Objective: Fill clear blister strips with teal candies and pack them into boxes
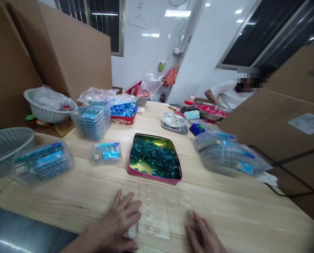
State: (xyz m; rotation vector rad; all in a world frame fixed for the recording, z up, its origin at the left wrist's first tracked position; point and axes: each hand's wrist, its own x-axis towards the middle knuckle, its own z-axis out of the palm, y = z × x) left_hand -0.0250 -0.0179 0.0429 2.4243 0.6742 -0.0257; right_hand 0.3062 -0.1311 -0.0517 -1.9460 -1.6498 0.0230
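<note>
My left hand (120, 221) lies with its fingers spread on the left part of a clear plastic blister tray (154, 211) on the table. A faint transparent flap seems to extend from the tray's right side. My right hand (204, 233) is at the flap's near right edge, smeared by motion; whether it grips the plastic I cannot make out. Just beyond the tray stands a pink-rimmed tin (154, 180) with a gold inside, holding many dark teal translucent pieces (157, 156). Left of the tin lies a filled clear pack (107, 154) with blue and teal items.
Stacked filled packs stand at left (91, 121), near left (43, 163) and right (227, 153). Farther back are a red tub of blue pens (124, 119), a plate (173, 119) and a metal bowl (212, 112). Cardboard boxes flank the table. A person in a white sleeve (229, 93) sits beyond.
</note>
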